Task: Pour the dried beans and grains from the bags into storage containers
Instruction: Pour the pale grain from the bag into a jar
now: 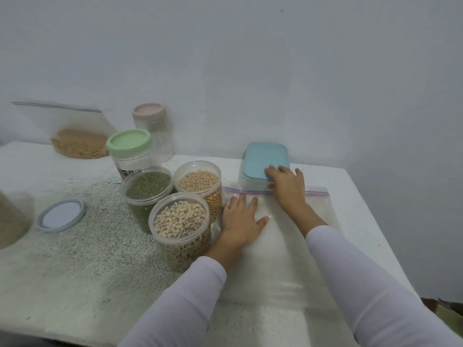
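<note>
Zip bag of pale grain lies flat, near right on table, left hand flat on it, right hand open at its far zip edge: looks limp, slippery, heavyish, so grip below zip, support underneath.

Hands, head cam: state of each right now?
Left hand: open, fingers flat, pressing on the zip bag.
Right hand: open, resting across the bag's zip edge, fingertips touching the blue lid.

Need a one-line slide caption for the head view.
Left hand presses flat on a zip bag while right hand reaches the blue-lidded container.
</note>
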The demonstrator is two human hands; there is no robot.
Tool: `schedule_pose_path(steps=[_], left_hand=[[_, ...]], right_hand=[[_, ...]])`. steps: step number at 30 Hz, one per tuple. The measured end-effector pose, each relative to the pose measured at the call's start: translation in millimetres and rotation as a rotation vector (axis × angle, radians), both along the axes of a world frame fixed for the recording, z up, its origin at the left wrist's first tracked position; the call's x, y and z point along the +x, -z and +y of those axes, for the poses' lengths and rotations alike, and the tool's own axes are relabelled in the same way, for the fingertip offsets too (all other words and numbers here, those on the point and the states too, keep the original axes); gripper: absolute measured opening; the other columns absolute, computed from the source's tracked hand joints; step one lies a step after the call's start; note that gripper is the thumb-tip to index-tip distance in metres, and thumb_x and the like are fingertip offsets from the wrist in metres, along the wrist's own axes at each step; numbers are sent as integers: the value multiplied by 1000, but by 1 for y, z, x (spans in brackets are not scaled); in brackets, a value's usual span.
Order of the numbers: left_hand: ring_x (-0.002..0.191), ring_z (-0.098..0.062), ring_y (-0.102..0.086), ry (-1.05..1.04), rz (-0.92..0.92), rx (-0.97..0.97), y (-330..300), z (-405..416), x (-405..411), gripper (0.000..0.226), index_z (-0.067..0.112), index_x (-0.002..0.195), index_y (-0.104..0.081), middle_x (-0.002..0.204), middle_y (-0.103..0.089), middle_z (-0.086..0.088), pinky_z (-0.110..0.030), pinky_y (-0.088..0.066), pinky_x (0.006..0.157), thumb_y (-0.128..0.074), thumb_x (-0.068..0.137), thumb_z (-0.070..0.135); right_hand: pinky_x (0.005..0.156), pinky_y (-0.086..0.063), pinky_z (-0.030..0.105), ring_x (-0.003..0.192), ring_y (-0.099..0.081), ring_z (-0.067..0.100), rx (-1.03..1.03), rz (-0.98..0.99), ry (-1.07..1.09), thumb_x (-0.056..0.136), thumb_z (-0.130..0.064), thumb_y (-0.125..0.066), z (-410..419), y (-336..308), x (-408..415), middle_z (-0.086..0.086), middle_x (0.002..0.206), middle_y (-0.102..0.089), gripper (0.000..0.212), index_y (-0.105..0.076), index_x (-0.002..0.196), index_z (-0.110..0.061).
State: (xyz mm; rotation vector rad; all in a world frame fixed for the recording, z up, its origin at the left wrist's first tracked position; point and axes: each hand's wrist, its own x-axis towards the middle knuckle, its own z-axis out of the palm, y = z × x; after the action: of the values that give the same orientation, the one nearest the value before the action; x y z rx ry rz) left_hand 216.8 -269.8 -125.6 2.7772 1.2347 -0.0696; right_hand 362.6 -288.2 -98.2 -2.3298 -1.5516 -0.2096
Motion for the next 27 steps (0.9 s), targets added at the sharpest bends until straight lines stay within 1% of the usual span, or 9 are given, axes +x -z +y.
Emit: schedule_pose_path(steps=[6,9,12,15,18,21,23,25,27], left_hand=[[145,-32,-7,17,33,-15,0,5,1,69,25,153,-11,160,-4,-10,-44,-14,115,-25,96,61],[145,-31,-7,16,17,-34,0,6,2,72,20,153,-9,160,-5,-11,-43,-13,116,-26,95,60],[146,-28,-5,-25,-16,-30,2,4,0,80,7,152,-5,160,-4,-10,-40,-10,117,-24,95,61],[147,-26,-4,-53,-85,-54,5,-1,-2,83,3,151,-3,160,-5,-10,-37,-6,117,-25,95,61],[147,-26,-4,-110,-223,-147,4,-6,-1,76,0,150,-7,159,-8,-13,-36,-5,118,-33,98,50],[146,-27,-9,-184,-391,-190,-9,-12,0,57,-3,147,-16,156,-16,-17,-32,-8,119,-40,97,12],[141,-28,-21,-210,-560,-220,-21,-19,-1,57,-2,142,-27,150,-29,-17,-32,-22,115,-40,86,-7],[128,-27,-39,-235,-774,-250,-34,-29,-5,52,2,132,-42,135,-46,-13,-35,-38,101,-37,82,-12],[120,-23,-48,-235,-989,-235,-50,-38,-9,45,6,128,-49,127,-54,-9,-30,-41,95,-37,87,-9]], right_hand=[[99,-30,39,126,-46,25,146,-3,-16,95,-10,-51,18,-26,5,2,136,-56,34,-59,127,-18],[91,-34,38,119,-51,28,167,-34,-45,94,-8,-51,15,-27,-5,4,127,-62,30,-62,121,-13],[92,-35,42,118,-52,31,204,-18,-58,89,-1,-56,3,-14,-12,9,125,-62,30,-65,117,-8],[97,-34,43,124,-49,31,153,34,-40,85,3,-58,-10,5,-11,9,131,-58,36,-64,120,-7],[101,-38,46,129,-45,33,155,111,-50,83,8,-58,-15,13,-10,11,137,-54,44,-61,125,-6],[113,-15,48,140,-29,21,-30,87,-10,88,4,-50,-17,3,-12,1,149,-39,54,-47,138,-16],[114,-2,52,141,-26,20,-95,100,29,84,4,-48,-19,-10,-17,-1,145,-44,55,-49,135,-17],[114,-1,55,139,-28,23,-66,150,57,78,6,-47,-21,-24,-24,1,133,-52,53,-54,126,-14],[114,-5,52,137,-30,22,26,206,69,79,7,-48,-19,-38,-35,-1,140,-50,56,-53,130,-14]])
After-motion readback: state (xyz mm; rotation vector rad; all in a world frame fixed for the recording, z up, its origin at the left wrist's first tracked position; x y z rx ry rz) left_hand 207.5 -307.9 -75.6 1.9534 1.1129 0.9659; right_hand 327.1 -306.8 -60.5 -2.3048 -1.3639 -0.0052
